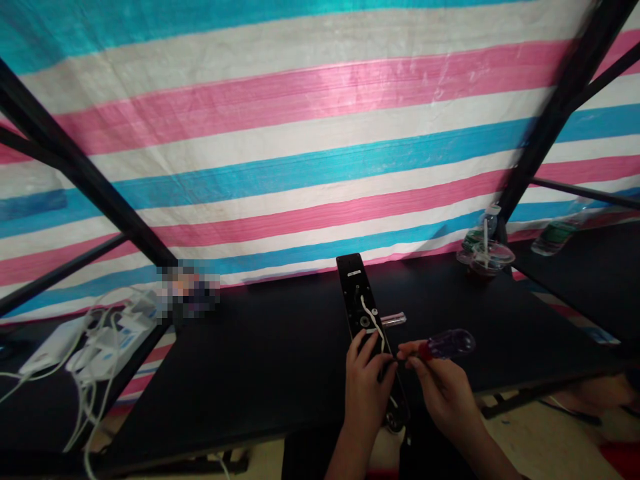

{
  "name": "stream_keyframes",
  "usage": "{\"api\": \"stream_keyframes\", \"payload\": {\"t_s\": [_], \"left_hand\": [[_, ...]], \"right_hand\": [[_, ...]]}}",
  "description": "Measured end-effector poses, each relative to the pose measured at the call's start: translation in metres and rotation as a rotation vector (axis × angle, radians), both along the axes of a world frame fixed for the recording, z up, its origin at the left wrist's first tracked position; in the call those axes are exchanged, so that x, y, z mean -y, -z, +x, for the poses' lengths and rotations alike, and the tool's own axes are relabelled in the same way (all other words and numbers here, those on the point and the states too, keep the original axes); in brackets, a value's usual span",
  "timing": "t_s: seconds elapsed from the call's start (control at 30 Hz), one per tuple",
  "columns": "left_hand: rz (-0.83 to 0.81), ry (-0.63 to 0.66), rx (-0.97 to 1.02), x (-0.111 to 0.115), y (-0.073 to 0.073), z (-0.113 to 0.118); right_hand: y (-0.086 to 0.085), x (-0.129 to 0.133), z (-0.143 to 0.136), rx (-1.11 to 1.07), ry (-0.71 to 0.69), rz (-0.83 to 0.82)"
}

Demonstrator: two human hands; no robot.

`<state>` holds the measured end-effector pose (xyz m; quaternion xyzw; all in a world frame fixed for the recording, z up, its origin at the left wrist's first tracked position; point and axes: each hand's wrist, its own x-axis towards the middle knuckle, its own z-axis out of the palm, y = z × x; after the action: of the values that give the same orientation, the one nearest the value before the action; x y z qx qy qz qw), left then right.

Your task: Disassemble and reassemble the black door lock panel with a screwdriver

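A long black panel (356, 283), possibly part of a door lock, lies lengthwise over the table's front edge with its near end toward me. A white cable (371, 312) runs along its face. My left hand (366, 380) rests on the panel, thumb and forefinger brought together beside the cable; whatever is between them is too small to make out. My right hand (445, 390) grips a screwdriver (450, 343) with a clear purple and red handle, its shaft pointing left toward my left fingertips. A small clear-and-pink object (393, 320) lies just right of the panel.
On the black table (250, 360), a lidded plastic cup with a straw (491, 259) and a bottle (493, 220) stand at the back right. Another bottle (555, 233) lies farther right. Power strips (113, 340) with tangled white cables sit left. Striped sheeting (300, 160) hangs behind.
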<state>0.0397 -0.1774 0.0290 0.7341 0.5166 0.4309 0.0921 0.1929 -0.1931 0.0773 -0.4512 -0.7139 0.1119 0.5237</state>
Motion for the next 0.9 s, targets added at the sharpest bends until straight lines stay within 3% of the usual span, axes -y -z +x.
{"api": "stream_keyframes", "payload": {"t_s": [0.3,0.53,0.73,0.9], "left_hand": [[-0.021,0.022,-0.027,0.001,-0.004,-0.004],[-0.014,-0.029,-0.063,-0.001,-0.013,0.001],[-0.038,-0.022,-0.102,-0.004,-0.022,0.0],[-0.04,-0.006,-0.03,0.0,-0.014,-0.001]], "right_hand": [[0.0,0.004,0.002,-0.017,0.009,0.013],[-0.006,0.012,0.009,-0.15,0.025,-0.01],[0.007,0.006,0.012,-0.147,0.043,-0.022],[0.014,0.002,0.004,-0.102,0.032,-0.01]]}}
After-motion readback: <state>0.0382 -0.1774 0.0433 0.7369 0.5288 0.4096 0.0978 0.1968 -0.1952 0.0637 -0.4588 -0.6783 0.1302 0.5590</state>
